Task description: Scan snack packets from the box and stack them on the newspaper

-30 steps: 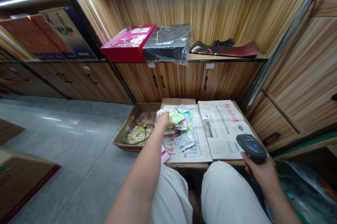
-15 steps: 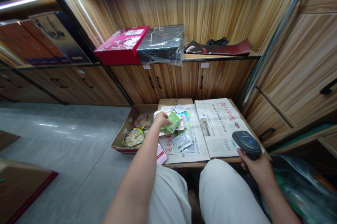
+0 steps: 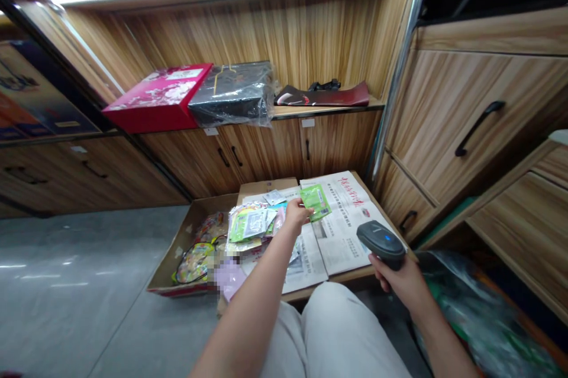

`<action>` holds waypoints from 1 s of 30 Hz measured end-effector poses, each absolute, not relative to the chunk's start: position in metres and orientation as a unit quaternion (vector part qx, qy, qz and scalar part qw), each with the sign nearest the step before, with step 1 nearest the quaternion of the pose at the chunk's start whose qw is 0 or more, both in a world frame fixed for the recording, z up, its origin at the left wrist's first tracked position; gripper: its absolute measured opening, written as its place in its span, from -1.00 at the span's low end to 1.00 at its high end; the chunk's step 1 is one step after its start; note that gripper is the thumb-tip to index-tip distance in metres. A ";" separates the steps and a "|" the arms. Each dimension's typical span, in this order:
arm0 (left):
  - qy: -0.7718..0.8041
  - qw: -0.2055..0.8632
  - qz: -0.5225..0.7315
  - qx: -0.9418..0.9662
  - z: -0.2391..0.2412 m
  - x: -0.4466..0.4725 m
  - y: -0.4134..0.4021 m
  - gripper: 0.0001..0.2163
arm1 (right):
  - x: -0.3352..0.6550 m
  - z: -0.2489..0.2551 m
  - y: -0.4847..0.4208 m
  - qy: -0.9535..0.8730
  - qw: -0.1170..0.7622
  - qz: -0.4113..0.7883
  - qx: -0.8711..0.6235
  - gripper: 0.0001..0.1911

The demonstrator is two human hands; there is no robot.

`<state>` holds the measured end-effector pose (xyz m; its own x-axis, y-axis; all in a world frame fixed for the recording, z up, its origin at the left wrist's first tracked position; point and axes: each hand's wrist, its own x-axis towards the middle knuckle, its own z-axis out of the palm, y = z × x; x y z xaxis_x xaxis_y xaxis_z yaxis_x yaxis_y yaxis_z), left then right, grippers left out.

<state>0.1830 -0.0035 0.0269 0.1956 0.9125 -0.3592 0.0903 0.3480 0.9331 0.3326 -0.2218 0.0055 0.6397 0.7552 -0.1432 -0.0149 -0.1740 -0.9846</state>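
Note:
A small green packet (image 3: 316, 200) is pinched in my left hand (image 3: 296, 216), raised over the newspapers (image 3: 344, 230). My right hand (image 3: 399, 274) is closed round the handle of a dark grey barcode scanner (image 3: 380, 243), which shows a small blue light on top. Left of my left hand lies a pile of packets (image 3: 251, 225), green, white and pink, in clear plastic. Part of that pile is hidden behind my left forearm. A pale purple packet (image 3: 231, 277) sits nearer to me, its edge blurred by pixels.
An open cardboard box (image 3: 171, 265) with colourful bagged goods stands at the left. On the shelf behind are a pink gift box (image 3: 160, 97) and a black box (image 3: 233, 94) in plastic. Clear plastic bags (image 3: 479, 313) lie at the right, beside wooden cabinets (image 3: 470, 94).
My left hand has moved right with the green packet, from the pile to over the newspapers. The view has turned right. My right hand still holds the scanner.

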 end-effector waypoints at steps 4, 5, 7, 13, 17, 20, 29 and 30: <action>0.539 0.617 0.334 0.467 0.021 0.211 -0.003 -0.74 | 0.337 0.014 -0.225 -0.276 0.567 0.326 -0.704 -0.65; 0.539 0.616 0.334 0.468 0.020 0.216 -0.003 -0.74 | 0.339 0.015 -0.226 -0.278 0.564 0.325 -0.706 -0.64; 0.542 0.611 0.329 0.474 0.019 0.223 -0.004 -0.75 | 0.342 0.017 -0.227 -0.280 0.560 0.324 -0.709 -0.63; 0.543 0.615 0.314 0.479 0.012 0.233 -0.004 -0.73 | 0.347 0.016 -0.229 -0.259 0.565 0.337 -0.707 -0.61; 0.541 0.623 0.320 0.465 0.006 0.238 -0.006 -0.74 | 0.350 0.014 -0.228 -0.228 0.581 0.327 -0.710 -0.64; 0.560 0.618 0.319 0.449 -0.003 0.241 -0.009 -0.73 | 0.356 0.012 -0.229 -0.214 0.582 0.318 -0.717 -0.63; 0.610 0.581 0.258 0.473 -0.056 0.260 -0.013 -0.81 | 0.373 0.003 -0.231 -0.193 0.584 0.349 -0.707 -0.61; 0.606 0.576 0.248 0.489 -0.060 0.261 -0.012 -0.81 | 0.372 0.002 -0.231 -0.194 0.584 0.346 -0.708 -0.61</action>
<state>0.2614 -0.0125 -0.0603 0.1431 0.8784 -0.4559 0.3071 0.3985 0.8642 0.3722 -0.2305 0.0018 0.6858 0.6783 -0.2638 -0.1300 -0.2424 -0.9614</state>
